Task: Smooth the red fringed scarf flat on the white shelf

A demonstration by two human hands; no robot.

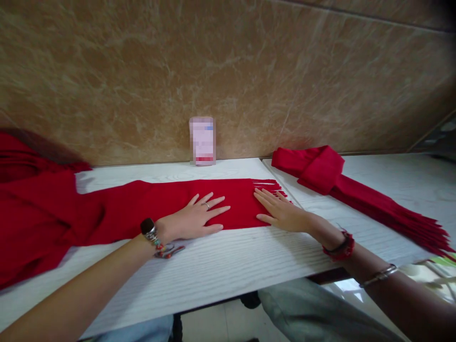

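Observation:
A long red scarf lies spread flat across the white table. My left hand rests on its middle part, palm down with the fingers spread. My right hand lies flat near the scarf's fringed right end, covering part of the fringe. Neither hand grips the cloth. To the right, a second red scarf is folded over on itself, its fringe reaching toward the table's right front edge. At the far left, bunched red cloth runs into the spread scarf; where one piece ends there, I cannot tell.
A phone with a blurred screen leans upright against the brown marbled wall. The white wood-grain table has a seam right of the spread scarf. Below its front edge, a leg in grey-green trousers shows.

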